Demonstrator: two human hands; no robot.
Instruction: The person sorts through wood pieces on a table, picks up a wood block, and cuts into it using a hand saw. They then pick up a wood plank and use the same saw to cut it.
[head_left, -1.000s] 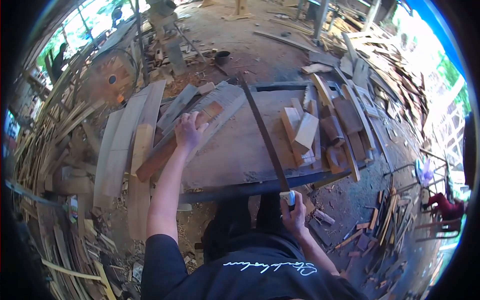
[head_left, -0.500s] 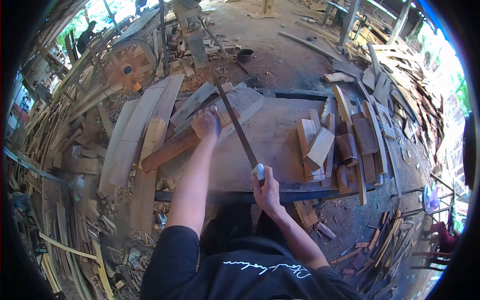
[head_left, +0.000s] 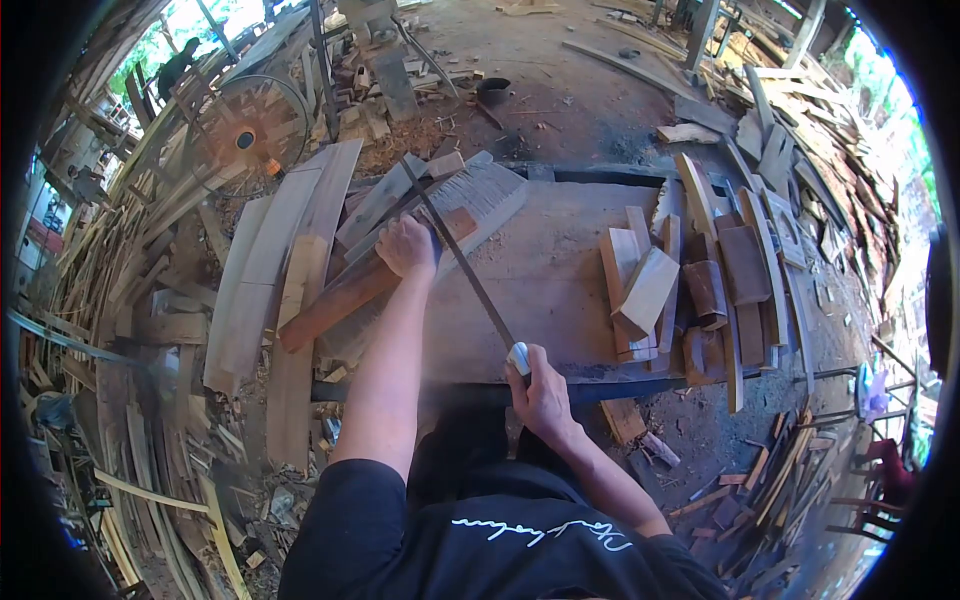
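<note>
My right hand (head_left: 542,393) is wrapped round the pale handle of a long hand saw (head_left: 467,268) at the bench's front edge. The blade slants up and left, crossing over the reddish-brown wooden piece (head_left: 345,305) close to my left hand. My left hand (head_left: 408,248) is closed round that piece, which lies slanted on the left of the bench. Under and behind it is a grey board with a rough, notched surface (head_left: 484,203). Whether the blade touches the wood I cannot tell.
On the bench (head_left: 560,270), cut blocks (head_left: 647,294) and brown pieces (head_left: 741,265) lie at the right. Long planks (head_left: 262,275) lean at its left end. Beyond are a round spoked wheel (head_left: 244,140), a dark bowl (head_left: 493,92) and scrap piles. A person (head_left: 178,68) is far back left.
The saw in my right hand has moved left and away from me, its blade now across the reddish-brown piece. My left hand has shifted along that piece and closed round it.
</note>
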